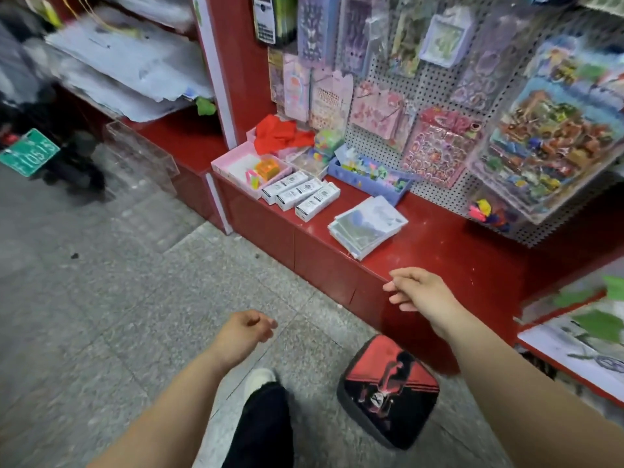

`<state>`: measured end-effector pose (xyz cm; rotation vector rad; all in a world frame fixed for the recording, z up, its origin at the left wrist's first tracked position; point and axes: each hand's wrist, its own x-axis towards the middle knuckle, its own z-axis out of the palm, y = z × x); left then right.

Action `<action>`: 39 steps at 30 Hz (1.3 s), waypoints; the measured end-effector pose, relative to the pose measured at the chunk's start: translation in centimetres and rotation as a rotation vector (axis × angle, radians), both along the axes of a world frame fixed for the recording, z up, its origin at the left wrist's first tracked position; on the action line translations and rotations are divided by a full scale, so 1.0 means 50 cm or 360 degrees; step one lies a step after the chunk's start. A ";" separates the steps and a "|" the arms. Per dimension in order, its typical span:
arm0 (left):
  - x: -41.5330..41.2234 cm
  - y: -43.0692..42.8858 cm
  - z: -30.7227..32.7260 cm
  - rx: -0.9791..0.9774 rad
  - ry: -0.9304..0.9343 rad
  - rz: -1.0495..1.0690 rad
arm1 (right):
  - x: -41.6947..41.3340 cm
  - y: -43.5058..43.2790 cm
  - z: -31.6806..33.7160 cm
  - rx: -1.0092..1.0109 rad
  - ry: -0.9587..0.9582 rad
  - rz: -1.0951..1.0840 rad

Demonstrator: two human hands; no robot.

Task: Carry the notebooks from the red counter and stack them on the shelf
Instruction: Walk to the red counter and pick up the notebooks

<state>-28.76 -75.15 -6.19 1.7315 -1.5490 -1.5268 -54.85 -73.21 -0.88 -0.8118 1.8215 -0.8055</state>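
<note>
A small stack of pale notebooks with grey-green covers lies on the red counter, near its front edge. My right hand hovers over the counter's front edge, just below the stack, fingers loosely apart and holding nothing. My left hand hangs lower over the floor, fingers curled in, with nothing in it. A shelf with paper goods and green tags shows at the right edge.
Three white boxes, a pink tray and a blue tray of small toys sit further left on the counter. A pegboard hung with sticker packs rises behind. A red-black stool stands on the tiled floor beside my leg.
</note>
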 end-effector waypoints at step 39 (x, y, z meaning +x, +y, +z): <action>-0.534 -0.774 -0.435 0.0153 -0.0361 -0.0811 | -0.281 -0.610 -0.553 0.0393 -0.0722 -0.1259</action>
